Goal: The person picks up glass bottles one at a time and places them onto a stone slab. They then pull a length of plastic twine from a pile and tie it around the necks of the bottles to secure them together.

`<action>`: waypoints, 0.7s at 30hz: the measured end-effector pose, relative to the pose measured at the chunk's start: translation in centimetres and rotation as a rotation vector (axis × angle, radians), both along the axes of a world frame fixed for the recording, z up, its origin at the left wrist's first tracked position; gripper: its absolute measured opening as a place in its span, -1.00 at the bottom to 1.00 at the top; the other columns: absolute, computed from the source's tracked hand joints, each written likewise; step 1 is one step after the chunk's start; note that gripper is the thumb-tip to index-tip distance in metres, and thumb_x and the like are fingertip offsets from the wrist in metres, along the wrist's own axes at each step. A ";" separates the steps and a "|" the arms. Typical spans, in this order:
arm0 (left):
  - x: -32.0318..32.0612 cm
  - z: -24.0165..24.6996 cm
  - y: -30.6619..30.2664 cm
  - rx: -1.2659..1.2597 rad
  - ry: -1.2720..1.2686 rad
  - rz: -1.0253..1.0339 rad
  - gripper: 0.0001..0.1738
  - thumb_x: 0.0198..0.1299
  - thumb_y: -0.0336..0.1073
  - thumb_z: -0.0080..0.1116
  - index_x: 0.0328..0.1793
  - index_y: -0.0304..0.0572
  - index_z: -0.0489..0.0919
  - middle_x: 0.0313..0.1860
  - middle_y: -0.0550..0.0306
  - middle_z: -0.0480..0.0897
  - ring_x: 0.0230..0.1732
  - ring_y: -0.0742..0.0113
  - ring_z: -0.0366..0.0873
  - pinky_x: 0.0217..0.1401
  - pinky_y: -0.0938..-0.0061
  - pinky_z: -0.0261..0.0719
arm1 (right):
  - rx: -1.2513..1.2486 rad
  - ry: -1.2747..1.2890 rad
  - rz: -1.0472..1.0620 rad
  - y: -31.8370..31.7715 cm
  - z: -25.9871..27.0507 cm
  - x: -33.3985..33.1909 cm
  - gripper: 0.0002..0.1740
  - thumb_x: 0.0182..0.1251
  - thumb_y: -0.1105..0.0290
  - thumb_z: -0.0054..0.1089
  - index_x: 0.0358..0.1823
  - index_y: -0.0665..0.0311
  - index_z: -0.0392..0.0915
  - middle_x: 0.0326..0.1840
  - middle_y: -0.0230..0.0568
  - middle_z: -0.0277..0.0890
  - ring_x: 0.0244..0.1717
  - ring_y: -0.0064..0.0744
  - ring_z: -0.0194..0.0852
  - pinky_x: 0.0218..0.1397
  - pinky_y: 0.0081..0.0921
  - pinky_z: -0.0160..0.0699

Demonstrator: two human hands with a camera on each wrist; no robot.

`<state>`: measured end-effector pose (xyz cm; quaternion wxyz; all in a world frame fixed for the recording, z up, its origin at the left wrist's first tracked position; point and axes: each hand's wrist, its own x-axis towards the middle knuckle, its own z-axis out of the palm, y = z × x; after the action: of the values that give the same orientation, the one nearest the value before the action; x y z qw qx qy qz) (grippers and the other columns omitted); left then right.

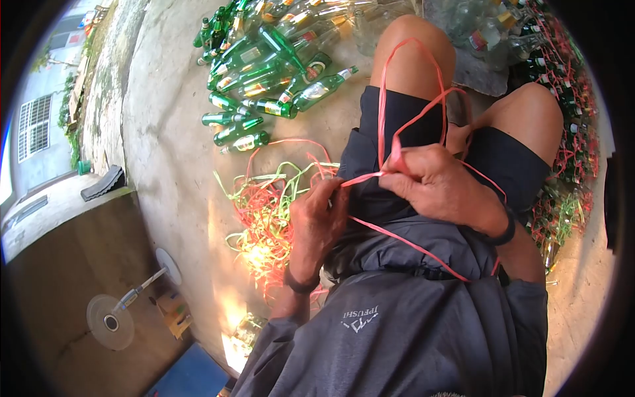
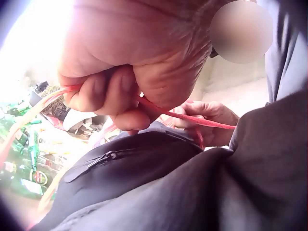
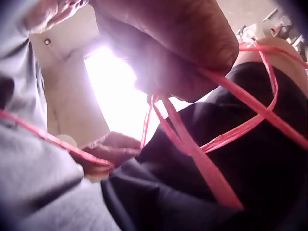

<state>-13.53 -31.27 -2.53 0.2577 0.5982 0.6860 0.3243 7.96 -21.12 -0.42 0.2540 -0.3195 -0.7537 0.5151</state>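
Red plastic twine stretches in a short span between my two hands over the lap. My left hand grips one part of it; in the left wrist view the curled fingers close round the strand. The right hand pinches the other end of the span between thumb and bent forefinger. From the right hand a large loop of twine rises over the knee. Another strand trails from the left hand across the dark shirt. In the right wrist view, several strands hang below the right hand over the dark shorts.
A tangle of red and green twine lies on the floor beside the left hand. Green glass bottles are heaped ahead, with clear bottles beyond the knees. Twine-bound bottles line the right side. A reel with pale discs stands at left.
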 end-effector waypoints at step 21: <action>-3.6 -5.4 -3.0 -0.123 -0.018 0.177 -0.87 0.33 -0.37 0.34 -0.17 -0.32 0.70 -0.59 0.03 0.57 -0.58 0.49 0.45 -0.50 0.49 0.39 | -0.149 0.551 -0.669 7.7 8.7 17.2 -0.68 0.60 0.36 0.02 0.22 0.40 0.50 -0.23 -0.41 0.47 -0.49 -0.80 0.21 -0.41 -0.85 0.25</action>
<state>-17.09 -34.22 -7.92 0.2705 0.5153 0.7525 0.3082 25.15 -13.46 8.27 0.5746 -0.4143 -0.4737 0.5233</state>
